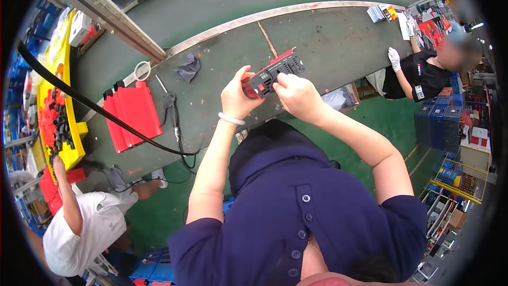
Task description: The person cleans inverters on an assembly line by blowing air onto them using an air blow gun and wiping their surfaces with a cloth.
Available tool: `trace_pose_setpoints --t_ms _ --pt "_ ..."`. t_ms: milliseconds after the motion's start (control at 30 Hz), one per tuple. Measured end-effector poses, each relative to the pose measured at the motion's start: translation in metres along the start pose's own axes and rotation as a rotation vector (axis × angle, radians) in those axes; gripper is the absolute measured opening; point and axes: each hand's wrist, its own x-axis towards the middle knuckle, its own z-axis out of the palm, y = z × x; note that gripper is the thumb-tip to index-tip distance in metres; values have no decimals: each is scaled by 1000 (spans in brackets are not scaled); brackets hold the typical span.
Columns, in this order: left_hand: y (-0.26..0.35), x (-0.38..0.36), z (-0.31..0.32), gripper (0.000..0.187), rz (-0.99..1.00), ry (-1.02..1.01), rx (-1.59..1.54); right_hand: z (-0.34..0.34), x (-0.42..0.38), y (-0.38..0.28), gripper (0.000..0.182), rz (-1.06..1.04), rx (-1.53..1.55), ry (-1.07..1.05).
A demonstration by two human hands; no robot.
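A red and black device is held up over the green bench, its black face with sockets or slots turned up. My left hand is closed round its left end, a white band on the wrist. At the device's near edge, my right hand has its fingers pinched against the black face; whether they hold a small part is hidden. Red casings lie in a stack on the bench to the left. Beside them is a screwdriver-like tool with a cable.
A grey cloth and a tape ring lie beyond the casings. A yellow tray holds red and black parts. A person in white reaches into it; another in black works at the right. A black cable crosses the left side.
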Motion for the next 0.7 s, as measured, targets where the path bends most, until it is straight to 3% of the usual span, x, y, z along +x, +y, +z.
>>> trace_pose_setpoints --t_ms 100,500,567,700 --pt "-2 3 -2 85 -16 -34 -12 7 19 5 6 39 38 75" --pt "-5 9 -5 86 6 -8 32 2 11 -3 8 126 81 -28" --pt "-8 9 -1 87 61 31 41 -9 -16 -2 10 177 111 -135" --pt "-10 15 -4 85 69 15 -18 -10 -62 9 11 458 367 -103"
